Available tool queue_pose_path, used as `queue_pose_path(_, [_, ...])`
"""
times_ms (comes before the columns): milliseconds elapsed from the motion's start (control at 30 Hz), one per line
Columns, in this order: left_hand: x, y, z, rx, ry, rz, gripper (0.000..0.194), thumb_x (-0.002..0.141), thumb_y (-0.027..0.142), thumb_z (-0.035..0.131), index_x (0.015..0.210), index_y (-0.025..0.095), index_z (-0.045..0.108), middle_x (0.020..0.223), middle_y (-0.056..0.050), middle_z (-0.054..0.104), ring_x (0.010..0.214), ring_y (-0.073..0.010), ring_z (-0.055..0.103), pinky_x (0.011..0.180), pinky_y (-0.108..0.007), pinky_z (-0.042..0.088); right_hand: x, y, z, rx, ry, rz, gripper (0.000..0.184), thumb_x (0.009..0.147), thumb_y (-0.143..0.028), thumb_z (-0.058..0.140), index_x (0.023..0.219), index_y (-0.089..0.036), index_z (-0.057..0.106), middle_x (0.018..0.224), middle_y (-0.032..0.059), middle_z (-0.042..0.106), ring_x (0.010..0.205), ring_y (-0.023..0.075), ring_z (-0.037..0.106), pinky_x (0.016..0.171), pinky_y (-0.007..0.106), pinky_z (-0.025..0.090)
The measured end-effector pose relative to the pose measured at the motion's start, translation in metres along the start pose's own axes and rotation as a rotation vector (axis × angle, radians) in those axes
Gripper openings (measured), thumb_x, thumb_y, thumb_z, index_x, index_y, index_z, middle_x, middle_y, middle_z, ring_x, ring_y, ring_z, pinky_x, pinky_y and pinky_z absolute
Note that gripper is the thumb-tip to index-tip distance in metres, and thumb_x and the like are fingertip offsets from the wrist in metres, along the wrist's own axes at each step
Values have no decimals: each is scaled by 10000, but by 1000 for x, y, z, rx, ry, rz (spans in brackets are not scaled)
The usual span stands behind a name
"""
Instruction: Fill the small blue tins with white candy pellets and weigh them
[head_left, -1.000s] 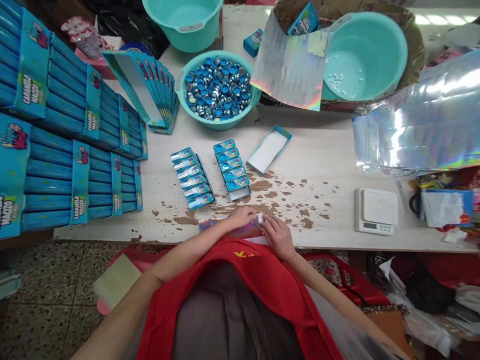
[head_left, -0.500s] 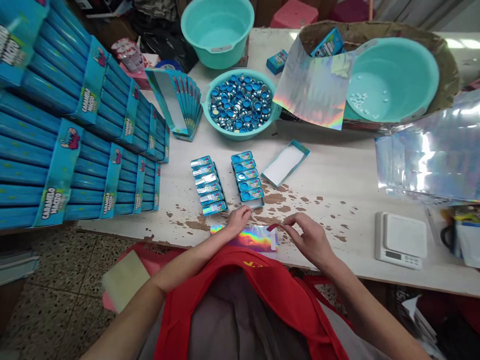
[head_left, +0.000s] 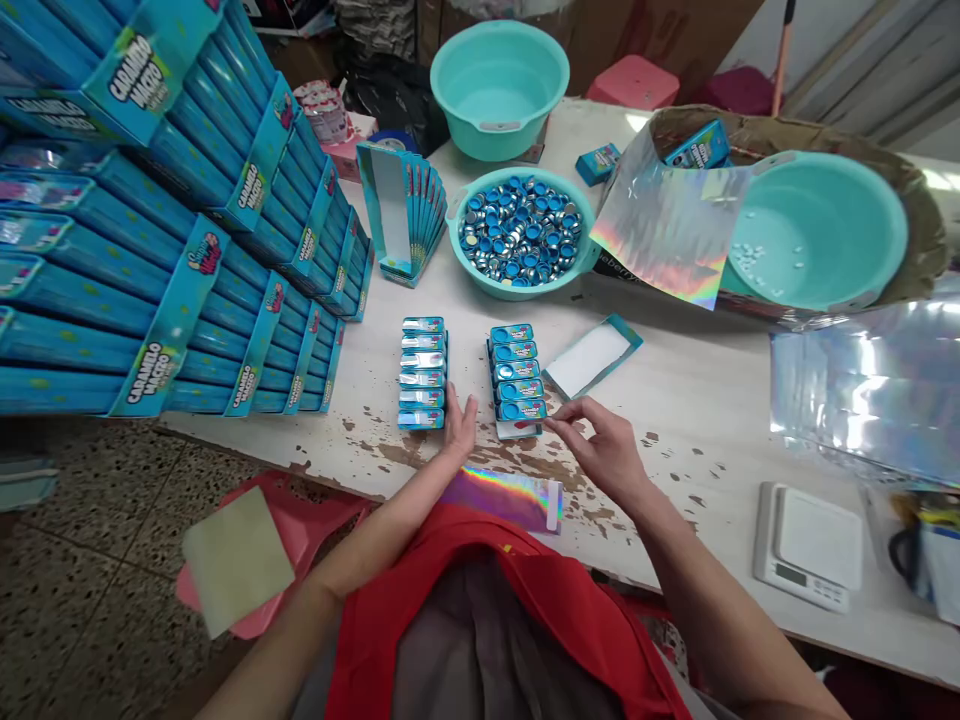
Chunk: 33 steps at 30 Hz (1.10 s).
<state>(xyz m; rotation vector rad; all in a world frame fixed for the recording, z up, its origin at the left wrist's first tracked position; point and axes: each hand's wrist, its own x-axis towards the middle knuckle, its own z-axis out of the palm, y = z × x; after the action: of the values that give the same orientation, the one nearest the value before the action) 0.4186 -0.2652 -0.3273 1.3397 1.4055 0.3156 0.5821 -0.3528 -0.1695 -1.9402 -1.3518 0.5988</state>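
Note:
My left hand (head_left: 459, 425) lies open, fingers stretched out along the right side of the left row of small blue packs (head_left: 421, 380). With thumb and forefinger pinched, my right hand (head_left: 600, 445) holds a small red strip (head_left: 523, 425) at the near end of the right row of blue packs (head_left: 517, 372). That row sits in a tray whose white inside (head_left: 516, 431) shows at the near end. A holographic pouch (head_left: 506, 497) with a pale strip at one end lies flat in front of me, below both hands.
Behind the rows stands a turquoise basin (head_left: 517, 290) of blue and silver caps. An open blue box tray (head_left: 592, 358) lies to the right. Stacked blue display boxes (head_left: 247, 385) rise at left. At right are a white scale (head_left: 810, 545) and holographic sheets (head_left: 862, 380).
My left hand has moved from above the pouch to the left row and opened. My right hand has carried the red strip forward to the right row. The camera view has shifted.

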Motion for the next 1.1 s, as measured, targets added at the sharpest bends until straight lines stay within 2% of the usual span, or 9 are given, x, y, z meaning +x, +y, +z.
queue_pose_path(167, [-2, 18, -36, -34, 47, 67, 627, 916, 538, 324, 1387, 128, 379, 1401, -174, 467, 1308, -236, 435, 1091, -366, 340, 12, -1, 1, 127, 18, 147, 279, 802, -466, 632, 710, -212, 562, 670, 1, 615, 623, 145, 566, 612, 275, 467])
queue_pose_path(267, [-13, 48, -35, -161, -179, 248, 587, 865, 556, 449, 1314, 177, 477, 1289, -129, 564, 1184, -231, 530, 971, -339, 441, 19, 4, 9, 201, 30, 195, 289, 764, -465, 669, 693, -208, 559, 661, -3, 608, 626, 144, 564, 617, 275, 462])
queue_pose_path(333, [-15, 65, -29, -222, -335, 261, 523, 789, 529, 577, 1172, 173, 589, 1190, -108, 610, 1081, -221, 572, 885, -310, 471, 25, 10, 17, 265, 34, 246, 304, 733, -473, 692, 691, -205, 556, 658, -2, 608, 614, 142, 558, 598, 272, 456])
queue_pose_path(433, [-4, 79, -25, -269, -377, 166, 316, 735, 450, 619, 810, 145, 649, 833, -47, 654, 818, -168, 596, 762, -280, 472, 37, 19, 32, 385, 46, 352, 334, 688, -492, 716, 688, -199, 556, 627, -7, 589, 578, 135, 529, 552, 263, 435])
queue_pose_path(533, [17, 85, -33, -245, -401, 158, 250, 741, 404, 576, 701, 159, 598, 637, 14, 591, 649, -121, 536, 656, -243, 428, 53, 28, 48, 438, 107, 423, 335, 667, -492, 717, 690, -194, 566, 624, -11, 579, 586, 136, 512, 557, 268, 425])
queue_pose_path(633, [41, 91, -45, -59, -404, 187, 279, 774, 402, 515, 627, 168, 553, 570, 26, 550, 575, -109, 478, 583, -232, 358, 73, 35, 61, 332, 179, 417, 287, 675, -460, 698, 687, -189, 604, 701, 8, 603, 663, 156, 529, 650, 304, 451])
queue_pose_path(767, [74, 101, -49, 171, -270, 220, 266, 809, 352, 468, 614, 179, 520, 551, 23, 512, 556, -118, 445, 550, -243, 308, 105, 46, 74, 158, 263, 365, 187, 676, -371, 690, 681, -187, 656, 860, 54, 603, 845, 203, 545, 815, 363, 443])
queue_pose_path(933, [101, 102, -34, 234, -224, 253, 226, 850, 308, 430, 698, 184, 542, 599, 15, 527, 623, -132, 484, 593, -242, 345, 134, 62, 87, 100, 280, 385, 80, 667, -267, 649, 652, -189, 643, 891, 65, 574, 939, 233, 515, 892, 391, 406])
queue_pose_path(1100, [107, 91, -18, 218, -246, 110, 268, 896, 357, 392, 804, 181, 573, 696, -6, 598, 649, -138, 543, 614, -242, 406, 139, 74, 98, 74, 320, 428, 89, 631, -232, 632, 698, -186, 595, 927, 70, 537, 949, 245, 497, 902, 406, 395])
